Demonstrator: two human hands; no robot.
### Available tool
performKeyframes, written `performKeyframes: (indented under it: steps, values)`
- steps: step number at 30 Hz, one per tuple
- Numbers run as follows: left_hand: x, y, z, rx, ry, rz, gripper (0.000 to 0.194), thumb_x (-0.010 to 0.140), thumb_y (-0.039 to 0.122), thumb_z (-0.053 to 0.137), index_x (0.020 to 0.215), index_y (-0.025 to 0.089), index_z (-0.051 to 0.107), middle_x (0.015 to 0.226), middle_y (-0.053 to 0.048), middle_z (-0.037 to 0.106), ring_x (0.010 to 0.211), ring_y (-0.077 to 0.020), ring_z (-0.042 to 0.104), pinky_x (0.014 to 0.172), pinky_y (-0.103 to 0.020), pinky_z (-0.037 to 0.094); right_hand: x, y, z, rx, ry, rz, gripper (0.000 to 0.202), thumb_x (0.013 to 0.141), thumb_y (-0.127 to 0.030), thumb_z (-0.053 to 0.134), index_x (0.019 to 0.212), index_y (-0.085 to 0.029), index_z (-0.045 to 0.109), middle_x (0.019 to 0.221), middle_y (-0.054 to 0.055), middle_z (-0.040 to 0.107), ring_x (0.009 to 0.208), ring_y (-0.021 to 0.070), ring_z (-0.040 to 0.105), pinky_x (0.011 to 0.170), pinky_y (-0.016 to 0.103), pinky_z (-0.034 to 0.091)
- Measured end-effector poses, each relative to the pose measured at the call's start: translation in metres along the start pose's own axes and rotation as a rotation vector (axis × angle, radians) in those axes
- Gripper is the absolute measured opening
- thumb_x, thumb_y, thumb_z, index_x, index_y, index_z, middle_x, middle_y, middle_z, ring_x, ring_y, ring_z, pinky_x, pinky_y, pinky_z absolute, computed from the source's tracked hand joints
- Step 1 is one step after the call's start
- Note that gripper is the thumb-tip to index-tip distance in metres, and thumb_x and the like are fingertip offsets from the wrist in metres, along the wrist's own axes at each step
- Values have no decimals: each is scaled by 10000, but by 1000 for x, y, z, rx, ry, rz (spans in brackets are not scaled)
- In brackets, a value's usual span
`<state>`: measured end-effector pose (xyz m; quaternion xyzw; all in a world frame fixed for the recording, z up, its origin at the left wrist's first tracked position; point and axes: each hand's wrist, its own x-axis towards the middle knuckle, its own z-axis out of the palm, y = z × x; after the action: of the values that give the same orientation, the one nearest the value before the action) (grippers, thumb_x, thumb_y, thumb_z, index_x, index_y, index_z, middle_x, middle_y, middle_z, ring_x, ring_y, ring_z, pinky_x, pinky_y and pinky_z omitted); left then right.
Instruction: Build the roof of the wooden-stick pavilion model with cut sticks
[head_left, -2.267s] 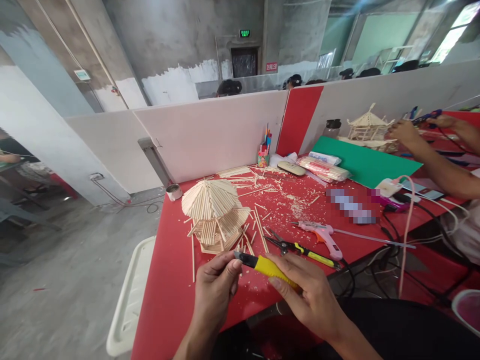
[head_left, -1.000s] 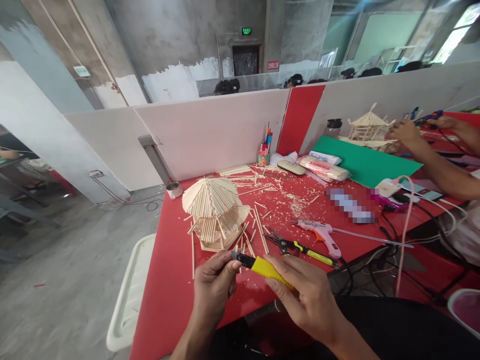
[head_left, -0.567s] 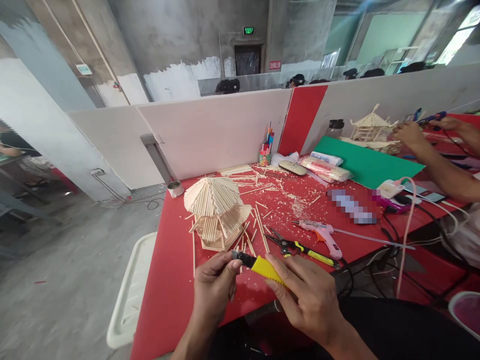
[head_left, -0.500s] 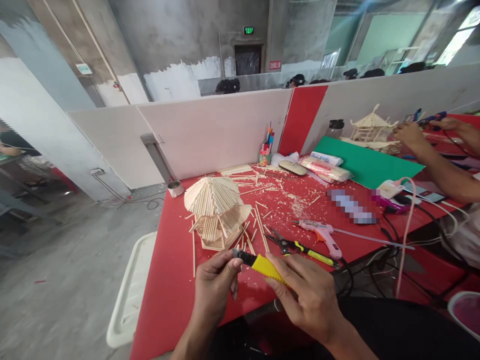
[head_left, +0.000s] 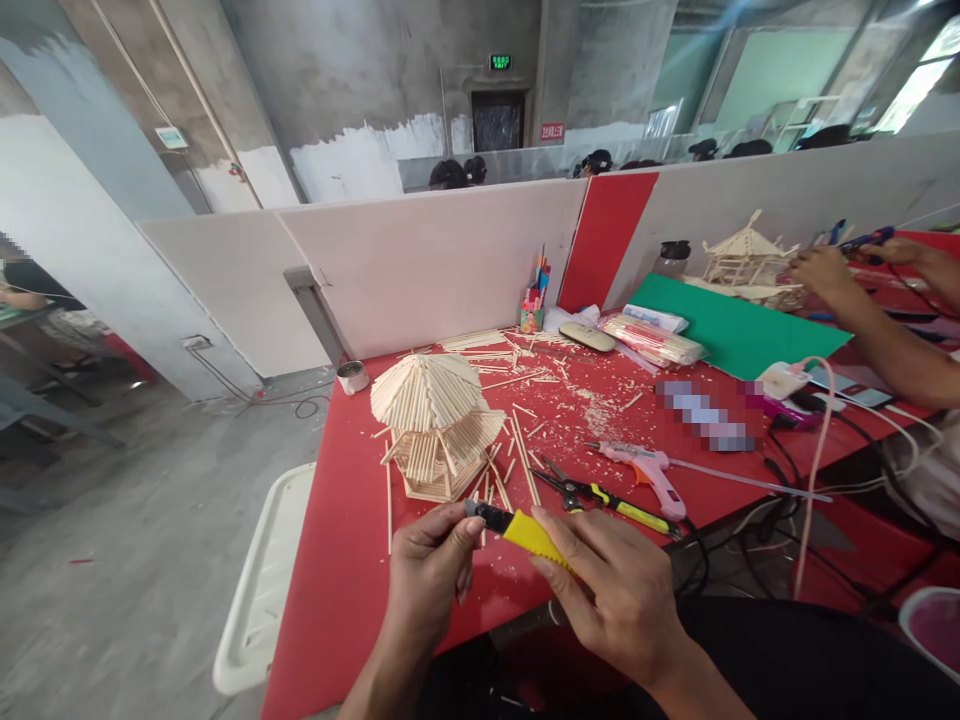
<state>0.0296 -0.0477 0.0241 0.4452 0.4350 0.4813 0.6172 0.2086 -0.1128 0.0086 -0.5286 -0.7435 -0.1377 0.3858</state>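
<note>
My right hand (head_left: 619,585) is wrapped round the yellow handle of a utility knife (head_left: 534,537), whose dark front end points left. At that end, my left hand (head_left: 433,560) is closed in a pinch near the blade; what it pinches is too small to make out. Just beyond my hands stands a small pavilion of thin wooden sticks (head_left: 427,400) with a conical roof. Loose sticks (head_left: 523,455) lie to its right. Pliers with yellow and black handles (head_left: 634,508) and a pink glue gun (head_left: 646,470) rest right of the knife.
On the red table (head_left: 341,560) are a metal tin (head_left: 352,377), a pen cup (head_left: 532,316), bagged sticks (head_left: 652,340) and a green board (head_left: 739,325). Cables hang at the right edge. Another person's hands (head_left: 821,270) work at the far right, by a second stick model (head_left: 750,262).
</note>
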Motion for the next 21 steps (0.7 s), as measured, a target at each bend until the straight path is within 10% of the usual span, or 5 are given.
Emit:
performKeyframes:
  steps: [6, 11, 21]
  values:
    - [1, 2, 2, -56, 24, -62, 350, 600, 407, 814, 797, 124, 749, 431, 66, 475, 279, -15, 305, 270, -156, 262, -2, 0, 1, -96, 88, -10, 498, 862, -262, 602, 1348, -221, 498, 859, 49, 686, 714, 179, 595, 715, 314, 443]
    - [1, 5, 3, -26, 47, -38, 358, 594, 410, 817, 800, 124, 757, 397, 72, 460, 294, -35, 345, 291, -171, 315, -6, 5, 5, 11, 133, 264, 387, 927, -289, 493, 1303, -208, 532, 962, 78, 699, 825, 192, 655, 736, 290, 491]
    - [3, 9, 6, -173, 16, -78, 313, 623, 365, 792, 810, 119, 738, 610, 12, 601, 354, -49, 438, 315, -201, 420, -28, 15, 47, -370, -181, 212, 364, 952, -416, 399, 1075, -188, 656, 764, 49, 624, 604, 161, 589, 505, 266, 379]
